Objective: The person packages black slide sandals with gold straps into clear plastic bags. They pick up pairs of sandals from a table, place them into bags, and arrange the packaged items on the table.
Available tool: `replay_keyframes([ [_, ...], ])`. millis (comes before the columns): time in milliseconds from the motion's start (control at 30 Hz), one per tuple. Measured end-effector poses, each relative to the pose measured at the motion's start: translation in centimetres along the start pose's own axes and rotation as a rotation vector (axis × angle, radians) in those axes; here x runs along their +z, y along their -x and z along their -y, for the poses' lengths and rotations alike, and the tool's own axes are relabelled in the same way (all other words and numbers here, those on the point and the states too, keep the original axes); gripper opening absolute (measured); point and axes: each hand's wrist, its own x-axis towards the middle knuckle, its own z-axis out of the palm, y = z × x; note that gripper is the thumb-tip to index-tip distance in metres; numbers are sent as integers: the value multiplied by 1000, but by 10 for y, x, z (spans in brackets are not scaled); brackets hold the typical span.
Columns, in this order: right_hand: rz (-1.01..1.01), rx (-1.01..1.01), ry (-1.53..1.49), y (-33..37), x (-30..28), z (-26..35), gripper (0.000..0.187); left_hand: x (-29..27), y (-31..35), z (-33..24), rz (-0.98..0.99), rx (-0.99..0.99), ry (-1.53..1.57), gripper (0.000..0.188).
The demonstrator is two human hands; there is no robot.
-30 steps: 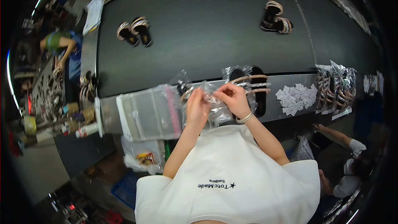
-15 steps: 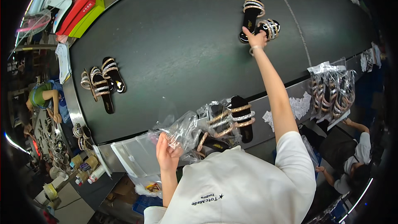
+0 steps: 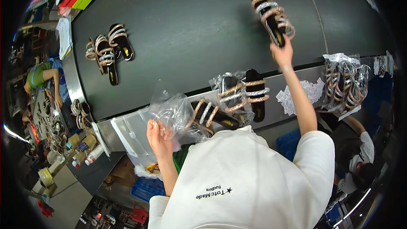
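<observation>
the right hand [image 3: 283, 53] holds sandals [image 3: 268, 17], its forearm [image 3: 304, 104] partly hiding white slips [image 3: 287, 100].

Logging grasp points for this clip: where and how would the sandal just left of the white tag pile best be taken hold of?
Probably the sandal is best held by its bare black end nearest the person, coming from the right. That end extends past the straps, offering sole edges to pinch; bare ledge lies rightward, while a plastic-wrapped sandal crowds its left.
</observation>
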Motion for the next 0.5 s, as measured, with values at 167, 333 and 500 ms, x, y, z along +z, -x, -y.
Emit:
replay_keyframes([
  [167,264,-293,58,196,-34,62,67,-17,23,12,-26,44,-21,15],
  [333,377,-275,82,297,-4,16,65,-39,33,35,-58,-7,63,13],
  [500,306,-582,417,322,-8,46,67,-68,28,74,-19,-112,131,13],
])
